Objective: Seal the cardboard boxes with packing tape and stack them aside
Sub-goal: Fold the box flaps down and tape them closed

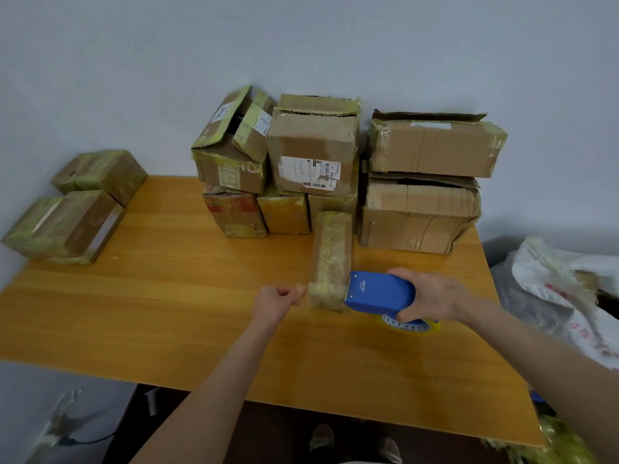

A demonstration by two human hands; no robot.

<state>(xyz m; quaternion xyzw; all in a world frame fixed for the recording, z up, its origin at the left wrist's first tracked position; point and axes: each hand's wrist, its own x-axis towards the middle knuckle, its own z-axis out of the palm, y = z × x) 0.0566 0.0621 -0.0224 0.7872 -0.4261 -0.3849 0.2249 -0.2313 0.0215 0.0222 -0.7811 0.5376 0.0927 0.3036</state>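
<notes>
My right hand (432, 294) grips the tape dispenser (382, 293), my left hand (278, 301) pinches the tape end (301, 291) at the narrow box (330, 259). Two sealed boxes (73, 202) lie leftward; the pile ahead (335, 155) looks unsealed.

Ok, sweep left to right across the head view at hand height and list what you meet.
Taped boxes → left hand → tape end it pinches → narrow box → blue tape dispenser → right hand gripping it → white sack.
</notes>
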